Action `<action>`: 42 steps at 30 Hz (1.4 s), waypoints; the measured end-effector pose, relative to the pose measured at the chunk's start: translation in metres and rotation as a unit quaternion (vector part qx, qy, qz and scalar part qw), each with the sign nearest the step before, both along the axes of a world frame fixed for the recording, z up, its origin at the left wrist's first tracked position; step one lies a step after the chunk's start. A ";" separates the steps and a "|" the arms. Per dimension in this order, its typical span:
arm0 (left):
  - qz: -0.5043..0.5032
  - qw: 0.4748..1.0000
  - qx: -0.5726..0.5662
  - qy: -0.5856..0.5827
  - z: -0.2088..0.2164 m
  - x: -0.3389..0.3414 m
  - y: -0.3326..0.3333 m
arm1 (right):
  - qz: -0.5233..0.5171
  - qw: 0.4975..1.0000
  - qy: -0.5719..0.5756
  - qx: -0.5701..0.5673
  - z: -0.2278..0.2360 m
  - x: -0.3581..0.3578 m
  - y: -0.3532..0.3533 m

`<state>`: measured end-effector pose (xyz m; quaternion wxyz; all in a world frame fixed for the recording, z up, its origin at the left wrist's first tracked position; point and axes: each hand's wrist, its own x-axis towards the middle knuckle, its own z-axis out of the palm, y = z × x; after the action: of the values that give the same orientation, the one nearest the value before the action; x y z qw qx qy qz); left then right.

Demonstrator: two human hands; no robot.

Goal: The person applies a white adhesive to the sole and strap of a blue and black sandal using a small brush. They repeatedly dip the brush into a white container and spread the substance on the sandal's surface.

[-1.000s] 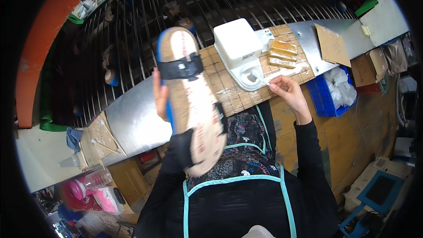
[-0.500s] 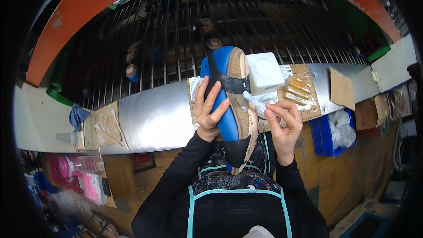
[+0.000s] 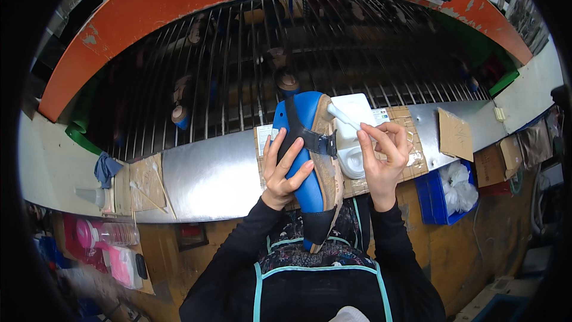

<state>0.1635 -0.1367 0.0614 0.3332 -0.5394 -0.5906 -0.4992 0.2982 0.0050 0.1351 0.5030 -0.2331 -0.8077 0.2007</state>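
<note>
My left hand is wrapped round a blue shoe last, which carries a sandal with black straps and a cork midsole. The last is held upright lengthwise, its narrow end towards my apron. My right hand pinches a white stick-like applicator between thumb and fingers. The applicator's rounded tip lies at the upper edge of the cork, apparently touching it. Just behind, a white container is partly hidden by the applicator, with a white round dish nearer to me.
A dark barred rack with more lasts lies beyond the metal bench edge. Cotton-tipped sticks rest on cardboard at left. At right are a cardboard piece and a blue bin with white plastic bags.
The applicator has moved from low beside the strap up to the cork's upper end. My left hand keeps hold of the last. The whole view has shifted, showing more of the orange frame.
</note>
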 end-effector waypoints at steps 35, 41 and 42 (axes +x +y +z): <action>-0.044 0.999 -0.022 0.009 0.021 -0.009 0.005 | 0.072 0.989 -0.047 0.119 0.031 0.025 0.029; -0.045 0.999 -0.019 0.009 0.023 -0.008 0.005 | 0.057 0.982 -0.060 0.168 0.032 0.027 0.024; -0.045 0.999 -0.021 0.008 0.023 -0.008 0.004 | 0.063 0.981 -0.067 0.171 0.033 0.028 0.025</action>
<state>0.1557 -0.1322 0.0844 0.3041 -0.5762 -0.5734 -0.4968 0.3266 0.0297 0.1680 0.4664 -0.1054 -0.8750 0.0751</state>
